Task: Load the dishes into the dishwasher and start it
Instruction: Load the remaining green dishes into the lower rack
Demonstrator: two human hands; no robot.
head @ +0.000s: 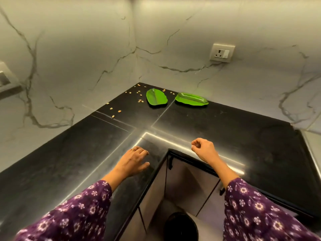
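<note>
Two green leaf-shaped dishes lie at the far corner of the black countertop (225, 129). The left dish (156, 98) lies flat and the right dish (191, 99) seems to be a deeper tray on a leaf plate. My left hand (134, 160) rests palm down on the counter near the inner corner, fingers spread, holding nothing. My right hand (203, 150) hovers over the counter edge with its fingers curled in and nothing visible in them. Both hands are well short of the dishes. No dishwasher is in view.
Several small seed shells (119, 111) are scattered on the counter left of the dishes. A wall socket (222, 52) sits on the marble backsplash at right. Cabinet doors (187, 183) stand below the counter's inner corner, with a dark round object (180, 226) on the floor.
</note>
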